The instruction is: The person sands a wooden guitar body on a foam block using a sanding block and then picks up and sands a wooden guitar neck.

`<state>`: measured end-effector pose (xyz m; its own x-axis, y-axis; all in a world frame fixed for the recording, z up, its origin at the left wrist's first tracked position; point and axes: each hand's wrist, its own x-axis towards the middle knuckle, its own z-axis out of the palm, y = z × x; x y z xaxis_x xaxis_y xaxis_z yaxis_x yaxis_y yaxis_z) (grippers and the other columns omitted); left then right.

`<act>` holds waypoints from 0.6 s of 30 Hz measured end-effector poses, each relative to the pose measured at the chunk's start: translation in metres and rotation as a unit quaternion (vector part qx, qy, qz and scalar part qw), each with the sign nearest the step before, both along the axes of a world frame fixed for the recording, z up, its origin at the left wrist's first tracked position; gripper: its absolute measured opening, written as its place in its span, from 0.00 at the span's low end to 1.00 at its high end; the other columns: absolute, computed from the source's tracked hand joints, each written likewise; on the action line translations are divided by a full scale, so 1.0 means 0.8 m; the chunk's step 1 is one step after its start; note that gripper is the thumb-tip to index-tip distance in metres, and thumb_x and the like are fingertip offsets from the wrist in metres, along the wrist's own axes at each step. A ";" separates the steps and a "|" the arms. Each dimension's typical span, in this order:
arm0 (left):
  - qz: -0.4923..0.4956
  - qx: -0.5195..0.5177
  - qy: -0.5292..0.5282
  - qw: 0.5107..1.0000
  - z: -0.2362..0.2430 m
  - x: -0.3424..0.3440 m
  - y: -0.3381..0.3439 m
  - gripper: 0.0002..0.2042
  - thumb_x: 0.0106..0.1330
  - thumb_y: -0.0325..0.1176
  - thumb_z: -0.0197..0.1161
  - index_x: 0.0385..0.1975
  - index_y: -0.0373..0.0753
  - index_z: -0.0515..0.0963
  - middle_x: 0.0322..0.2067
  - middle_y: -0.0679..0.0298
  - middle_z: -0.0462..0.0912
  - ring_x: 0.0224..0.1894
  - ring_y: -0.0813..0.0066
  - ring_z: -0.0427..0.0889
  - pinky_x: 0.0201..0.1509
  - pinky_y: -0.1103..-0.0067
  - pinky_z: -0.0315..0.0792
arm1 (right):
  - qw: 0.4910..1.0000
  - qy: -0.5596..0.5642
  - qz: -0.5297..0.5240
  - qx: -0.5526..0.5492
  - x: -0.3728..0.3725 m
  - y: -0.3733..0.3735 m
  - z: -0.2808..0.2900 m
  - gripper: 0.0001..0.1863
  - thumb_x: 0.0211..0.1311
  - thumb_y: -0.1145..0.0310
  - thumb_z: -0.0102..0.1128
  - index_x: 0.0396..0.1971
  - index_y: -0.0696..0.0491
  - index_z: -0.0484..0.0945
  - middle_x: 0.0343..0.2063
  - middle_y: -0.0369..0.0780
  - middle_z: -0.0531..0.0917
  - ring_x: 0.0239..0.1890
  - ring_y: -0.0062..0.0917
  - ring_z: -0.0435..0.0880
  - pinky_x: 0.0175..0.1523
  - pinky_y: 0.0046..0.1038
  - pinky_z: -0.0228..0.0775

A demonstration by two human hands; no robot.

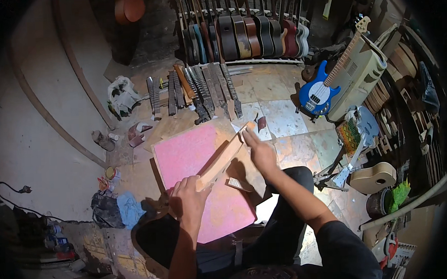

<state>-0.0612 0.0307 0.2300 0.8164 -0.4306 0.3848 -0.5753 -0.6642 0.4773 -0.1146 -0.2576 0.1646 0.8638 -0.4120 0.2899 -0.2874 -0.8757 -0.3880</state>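
A pale wooden guitar neck (223, 158) lies slanted above a pink-topped board (184, 153), its far end pointing up and right. My left hand (187, 193) is closed around its near end. My right hand (259, 152) is closed at the far end, fingers pressed against the wood; a small whitish edge shows under them, too small to name. Beside the neck, on the board, rests a small light block (239, 184) with a printed face. The neck's underside is mostly hidden.
Several fretted necks (214, 87) lie on the floor ahead, before a rack of guitars (244, 36). A blue bass (321, 93) stands at right, with an unfinished guitar body (374, 178) nearer. Blue cloth (130, 209) and a dark bag (107, 209) lie at left.
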 end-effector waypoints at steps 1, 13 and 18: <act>-0.001 -0.001 -0.001 1.000 0.001 0.000 -0.001 0.21 0.44 0.39 0.86 0.38 0.39 0.88 0.34 0.55 0.89 0.39 0.53 0.89 0.45 0.64 0.81 | 0.999 0.047 0.021 -0.004 -0.007 0.010 -0.012 0.37 0.64 0.79 0.52 0.74 0.38 0.73 0.66 0.44 0.81 0.40 0.45 0.91 0.44 0.44 0.85; 0.010 0.005 0.004 1.000 0.002 0.006 0.006 0.20 0.47 0.40 0.85 0.39 0.41 0.87 0.35 0.58 0.90 0.40 0.54 0.88 0.48 0.63 0.80 | 0.987 0.004 0.158 0.037 -0.032 0.056 -0.005 0.43 0.62 0.75 0.58 0.79 0.37 0.64 0.73 0.41 0.74 0.36 0.44 0.91 0.41 0.43 0.85; 0.012 0.010 -0.012 1.000 0.000 0.009 0.004 0.20 0.47 0.40 0.85 0.38 0.40 0.87 0.35 0.58 0.89 0.40 0.53 0.88 0.48 0.62 0.80 | 0.998 -0.031 0.044 -0.035 0.005 -0.023 -0.013 0.40 0.66 0.78 0.51 0.77 0.32 0.68 0.71 0.35 0.78 0.36 0.42 0.91 0.39 0.41 0.85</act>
